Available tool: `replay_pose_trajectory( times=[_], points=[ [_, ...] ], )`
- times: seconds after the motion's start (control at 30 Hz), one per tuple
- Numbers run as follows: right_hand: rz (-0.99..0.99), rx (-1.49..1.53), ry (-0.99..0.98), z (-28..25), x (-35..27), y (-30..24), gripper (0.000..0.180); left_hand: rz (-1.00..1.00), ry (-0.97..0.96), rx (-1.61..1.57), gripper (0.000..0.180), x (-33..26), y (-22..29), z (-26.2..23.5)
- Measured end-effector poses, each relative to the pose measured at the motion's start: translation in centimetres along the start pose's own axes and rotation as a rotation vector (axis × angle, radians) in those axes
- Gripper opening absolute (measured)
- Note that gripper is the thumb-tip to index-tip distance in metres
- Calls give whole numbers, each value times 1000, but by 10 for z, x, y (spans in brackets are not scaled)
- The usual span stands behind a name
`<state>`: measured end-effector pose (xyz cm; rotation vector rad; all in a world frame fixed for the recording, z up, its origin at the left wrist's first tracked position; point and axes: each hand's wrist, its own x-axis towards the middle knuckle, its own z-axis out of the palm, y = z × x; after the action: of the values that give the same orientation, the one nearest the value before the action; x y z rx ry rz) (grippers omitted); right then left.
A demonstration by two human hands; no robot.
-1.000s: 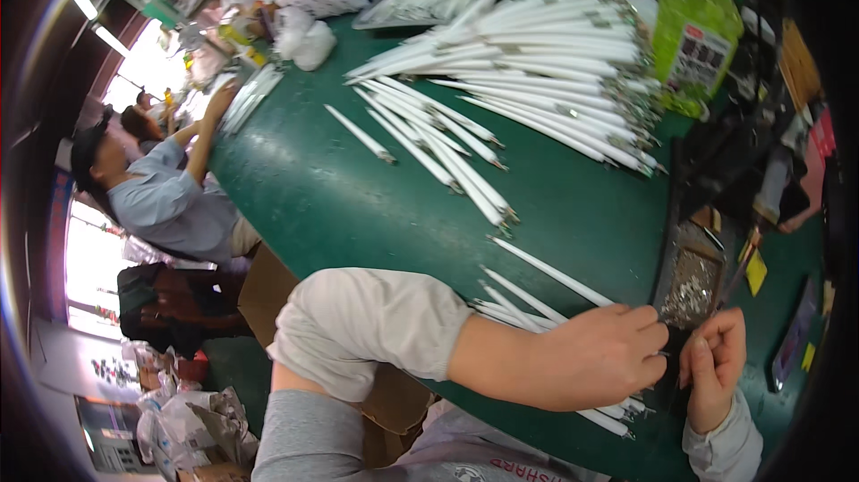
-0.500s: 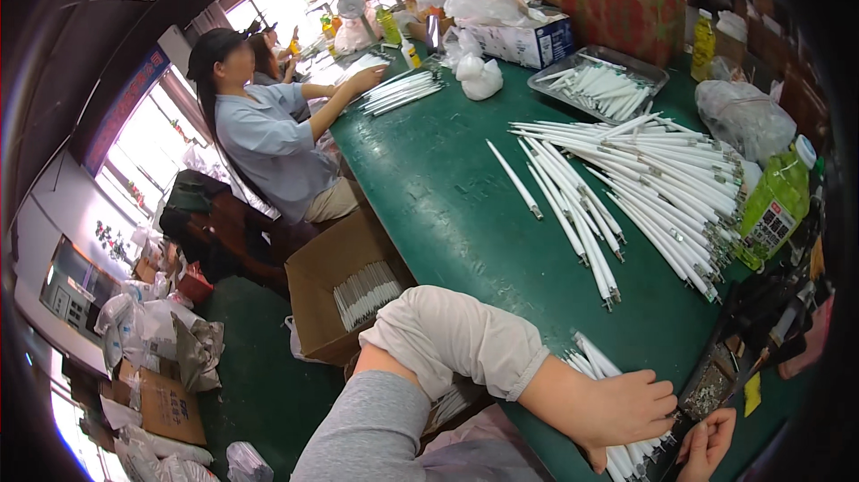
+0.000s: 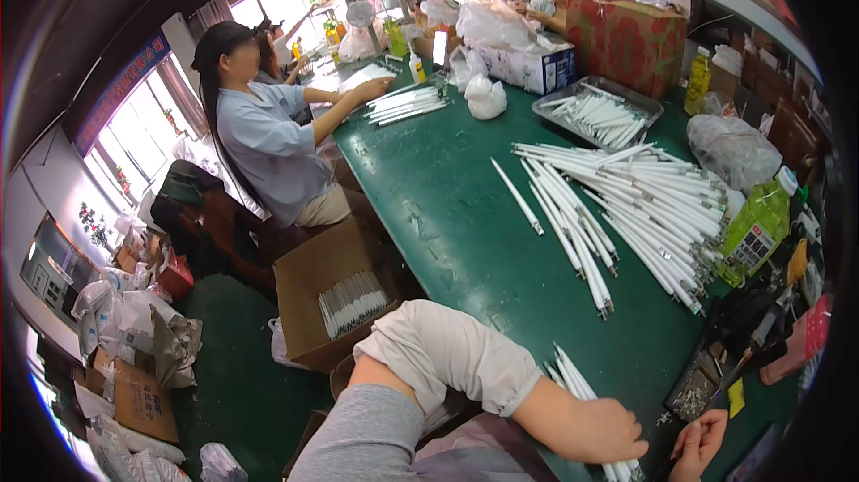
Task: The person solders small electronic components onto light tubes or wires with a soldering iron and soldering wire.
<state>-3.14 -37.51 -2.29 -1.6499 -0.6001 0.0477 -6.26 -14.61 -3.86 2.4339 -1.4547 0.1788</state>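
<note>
My left hand (image 3: 595,428) lies over a small bundle of white pen-like rods (image 3: 573,373) at the table's near edge, fingers curled down around them. Rod ends stick out on both sides of it. Close by on the right is my right hand (image 3: 702,442), its fingers bent together; whatever is in them, if anything, is too hidden to make out. Beyond my hands a large fanned pile of white rods (image 3: 631,204) with metal ends covers the table's right half. One lone rod (image 3: 517,196) lies to the left of that pile.
A dark tray (image 3: 693,397) with small bits borders my right hand. A green bottle (image 3: 759,227) stands at the right. Farther back are a metal tray (image 3: 658,110) of white pieces and a red carton (image 3: 626,43). An open cardboard box (image 3: 300,276) holds rods. A co-worker (image 3: 268,124) sits far left.
My left hand has gone from spread fingers to curled ones over the rods and shifted slightly left. My right hand stays near its place. The whole view has shifted a little.
</note>
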Motion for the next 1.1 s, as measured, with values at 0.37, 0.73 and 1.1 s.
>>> replay_pose_trajectory(
  times=[0.37,0.73,1.1],
  points=[
    [81,-106,38,1,-13,15,10,-703,9,-802,40,-194,34,-105],
    [-12,-232,10,-1,-14,19,11,-1588,-48,-728,42,-380,0,186],
    [41,-280,8,-4,-16,21,9,-1896,-132,-700,38,-424,-29,348]
  ],
)
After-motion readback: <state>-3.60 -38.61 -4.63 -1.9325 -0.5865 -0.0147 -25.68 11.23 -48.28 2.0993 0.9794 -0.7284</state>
